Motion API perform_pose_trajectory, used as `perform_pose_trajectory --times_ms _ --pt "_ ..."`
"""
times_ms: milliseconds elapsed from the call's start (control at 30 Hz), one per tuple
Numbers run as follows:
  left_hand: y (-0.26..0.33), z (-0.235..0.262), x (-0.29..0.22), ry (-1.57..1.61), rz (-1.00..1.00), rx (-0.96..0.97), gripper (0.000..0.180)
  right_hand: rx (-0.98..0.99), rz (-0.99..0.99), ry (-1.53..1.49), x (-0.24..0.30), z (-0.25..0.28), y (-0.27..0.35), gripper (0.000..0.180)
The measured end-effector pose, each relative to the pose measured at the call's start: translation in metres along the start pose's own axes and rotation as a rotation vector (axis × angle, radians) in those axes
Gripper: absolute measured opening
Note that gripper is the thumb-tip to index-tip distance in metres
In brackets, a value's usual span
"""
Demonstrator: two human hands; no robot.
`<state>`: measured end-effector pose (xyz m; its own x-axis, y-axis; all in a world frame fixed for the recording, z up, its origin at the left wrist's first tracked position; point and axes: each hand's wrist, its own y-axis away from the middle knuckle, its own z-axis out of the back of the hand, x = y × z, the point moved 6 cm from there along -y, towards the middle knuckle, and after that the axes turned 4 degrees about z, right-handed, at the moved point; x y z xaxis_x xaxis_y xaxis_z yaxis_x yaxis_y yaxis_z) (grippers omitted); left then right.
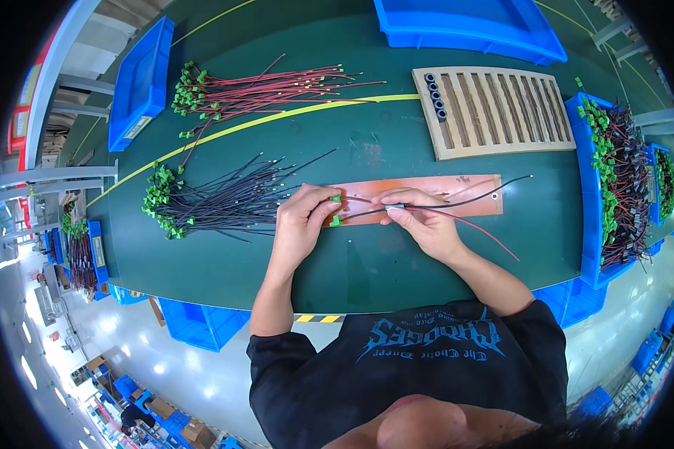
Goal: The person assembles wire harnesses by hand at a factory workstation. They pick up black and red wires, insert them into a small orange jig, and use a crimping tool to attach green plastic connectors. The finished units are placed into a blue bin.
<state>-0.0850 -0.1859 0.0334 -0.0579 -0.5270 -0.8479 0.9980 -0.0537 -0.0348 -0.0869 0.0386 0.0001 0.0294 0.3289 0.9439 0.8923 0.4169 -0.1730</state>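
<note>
From where I stand, the person's left hand (299, 217) is nearly closed, thumb and fingertips pinching a green connector (336, 199) with a reddish lead. Just below that pinch, by the left thumb, sits a second green connector (335, 221) on a black wire (494, 190). The right hand (430, 228), a little way to the right, is also closed in a pinch, gripping a small dark piece (395, 206) around the wires; its exact shape is too small to make out. Beyond the right hand, the black wire and a red wire (493, 236) fan out, one upward, one downward.

Beneath both hands lies an orange-brown strip (442, 185) on the green desk (299, 280). Left of the left hand spreads a black wire bundle (225, 196); farther off, beyond it, a red wire bundle (277, 88). Beyond the right hand stands a slotted rack (490, 108) holding dark rings (435, 97), and well to its right, a filled blue bin (590, 232).
</note>
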Motion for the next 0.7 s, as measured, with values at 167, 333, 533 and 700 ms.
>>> perform_pose_trajectory --times_ms 167,333,533,700 --pt "-0.001 0.001 -0.007 -0.17 -0.132 -0.025 0.018 -0.036 -0.052 0.045 -0.004 0.002 0.001 0.02" --pt "-0.002 0.0 -0.006 -0.206 -0.141 -0.032 0.017 -0.059 -0.094 0.138 -0.011 0.006 0.002 0.018" --pt "0.005 0.013 -0.018 -0.229 -0.139 0.053 0.033 -0.138 -0.168 -0.004 -0.014 0.01 0.002 0.018" --pt "0.011 0.006 -0.016 -0.168 -0.094 0.117 0.034 -0.131 -0.172 0.02 -0.012 0.01 0.0 0.017"
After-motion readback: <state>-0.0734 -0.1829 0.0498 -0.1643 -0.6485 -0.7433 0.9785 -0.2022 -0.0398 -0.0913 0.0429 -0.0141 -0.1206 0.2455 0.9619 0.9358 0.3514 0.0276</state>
